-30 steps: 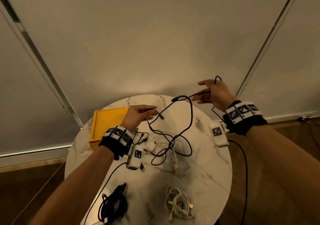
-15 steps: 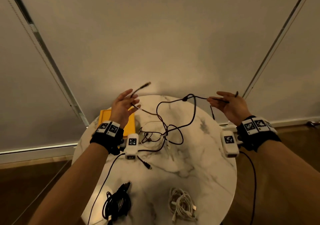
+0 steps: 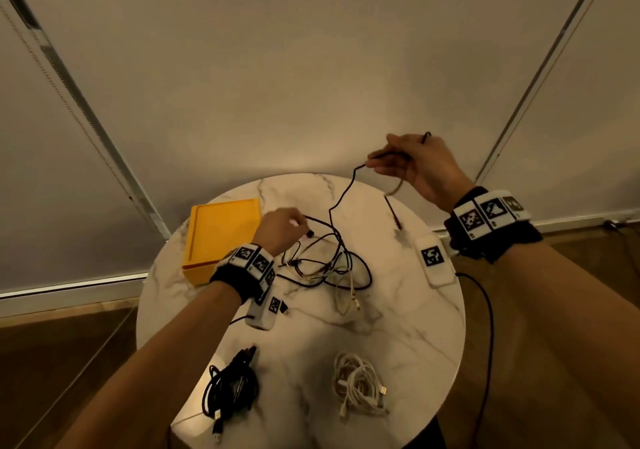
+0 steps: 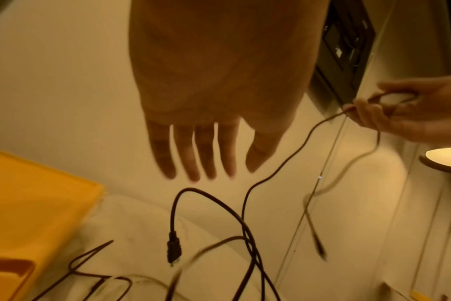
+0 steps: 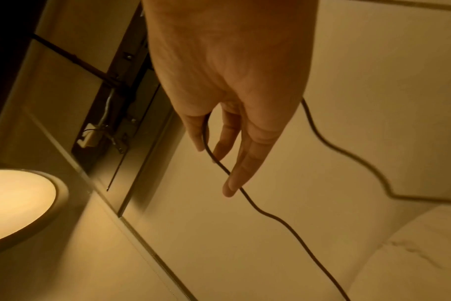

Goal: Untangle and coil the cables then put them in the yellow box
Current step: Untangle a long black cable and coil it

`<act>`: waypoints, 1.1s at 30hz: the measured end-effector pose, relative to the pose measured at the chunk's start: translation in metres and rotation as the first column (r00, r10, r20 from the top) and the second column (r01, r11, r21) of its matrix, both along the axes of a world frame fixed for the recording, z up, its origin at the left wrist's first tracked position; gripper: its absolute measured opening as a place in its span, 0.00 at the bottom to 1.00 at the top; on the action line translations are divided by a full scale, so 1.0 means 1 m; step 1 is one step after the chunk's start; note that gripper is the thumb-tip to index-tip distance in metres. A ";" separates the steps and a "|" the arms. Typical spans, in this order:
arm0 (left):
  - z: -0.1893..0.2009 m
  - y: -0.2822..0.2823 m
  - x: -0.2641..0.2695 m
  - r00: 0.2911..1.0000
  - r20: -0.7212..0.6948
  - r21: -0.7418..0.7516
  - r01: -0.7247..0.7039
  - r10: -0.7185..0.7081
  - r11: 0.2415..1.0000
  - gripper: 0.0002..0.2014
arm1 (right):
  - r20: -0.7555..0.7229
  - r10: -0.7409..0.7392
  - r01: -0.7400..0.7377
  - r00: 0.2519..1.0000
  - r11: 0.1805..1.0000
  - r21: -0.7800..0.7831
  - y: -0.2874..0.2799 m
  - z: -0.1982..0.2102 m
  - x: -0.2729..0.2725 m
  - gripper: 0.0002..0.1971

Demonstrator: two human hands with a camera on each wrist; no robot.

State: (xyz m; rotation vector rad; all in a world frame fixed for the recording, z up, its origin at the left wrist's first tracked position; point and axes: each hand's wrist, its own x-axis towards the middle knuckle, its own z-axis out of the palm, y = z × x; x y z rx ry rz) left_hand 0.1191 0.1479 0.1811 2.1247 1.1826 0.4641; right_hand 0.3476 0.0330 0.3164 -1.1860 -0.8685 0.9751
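Two hands are at work here: the right hand is raised, gripping a dark cable, while the left hand hovers open-fingered over the tangle on the tabletop beside the yellow box, so a hard upward tug could, I reckon, cinch the knot or drag everything.

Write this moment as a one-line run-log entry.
right hand: holds dark cable | left hand: open over tangle | yellow box: empty
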 end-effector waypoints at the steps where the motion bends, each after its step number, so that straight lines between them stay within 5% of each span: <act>1: 0.005 -0.003 0.007 0.997 0.078 0.049 0.000 -0.003 0.999 0.13 | 0.020 0.005 -0.006 1.000 1.000 0.029 0.001 0.007 -0.003 0.09; 5: 0.021 -0.002 0.035 0.986 0.133 0.069 0.091 -0.100 0.993 0.32 | 0.090 0.043 -0.056 0.995 0.987 0.153 0.007 0.042 -0.014 0.06; 9: 0.020 0.010 0.047 0.992 -0.049 0.132 0.125 -0.119 0.983 0.14 | 0.099 0.003 -0.040 0.995 0.928 0.370 0.013 0.085 -0.010 0.05; 15: -0.004 0.029 0.025 0.996 0.087 0.149 -0.015 0.002 0.989 0.21 | -0.232 -0.216 0.314 0.949 0.729 0.608 0.005 0.117 0.047 0.10; 17: -0.016 0.039 0.015 0.959 0.255 -0.039 -0.116 0.122 0.992 0.20 | -0.331 -0.234 0.398 0.914 0.672 0.625 0.001 0.116 0.063 0.10; 20: -0.015 0.043 0.005 0.810 0.470 -0.376 -0.175 0.350 0.910 0.22 | -0.407 -0.259 0.473 0.876 0.621 0.625 -0.006 0.111 0.078 0.10; 22: -0.007 0.041 0.000 0.776 0.531 -0.447 -0.086 0.342 0.890 0.23 | -0.441 -0.254 0.492 0.861 0.635 0.595 -0.008 0.102 0.083 0.10; 25: 0.011 0.030 0.000 0.829 0.516 -0.484 0.076 0.214 0.872 0.24 | -0.314 -0.253 0.382 0.915 0.793 0.475 -0.004 0.069 0.079 0.08; 29: 0.033 0.009 0.016 0.926 0.372 -0.299 0.189 -0.068 0.935 0.15 | -0.124 -0.275 0.295 0.954 0.935 0.195 0.004 0.007 0.063 0.11; 33: 0.053 0.003 0.036 0.925 0.369 -0.183 0.167 -0.090 0.969 0.17 | 0.088 -0.289 0.294 0.953 0.954 -0.051 0.010 -0.053 0.048 0.10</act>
